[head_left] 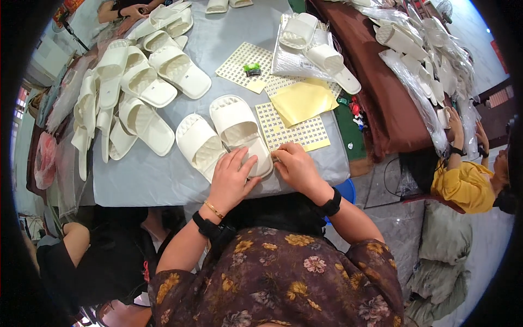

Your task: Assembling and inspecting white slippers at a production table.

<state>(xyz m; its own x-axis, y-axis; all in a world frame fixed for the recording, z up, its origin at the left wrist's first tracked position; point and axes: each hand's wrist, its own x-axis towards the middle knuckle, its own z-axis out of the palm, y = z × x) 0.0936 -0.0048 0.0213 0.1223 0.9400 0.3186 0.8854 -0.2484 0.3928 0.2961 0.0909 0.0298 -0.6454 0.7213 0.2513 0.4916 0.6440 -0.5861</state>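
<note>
A pair of cream slippers lies in front of me on the grey-covered table, the left slipper and the right slipper side by side with toes away from me. My left hand rests across their heel ends, fingers stretched out over the right slipper's footbed. At that slipper's right edge my right hand is closed, thumb and fingertips together; anything between them is too small to make out. Just beyond lies a yellow sticker sheet with rows of small printed labels, partly under a folded plain yellow paper.
Many cream slippers are heaped at the left. Another sticker sheet carries a small green-and-black object. Slippers lie on a plastic package at the far right. A co-worker in yellow handles wrapped slippers at the brown-covered table.
</note>
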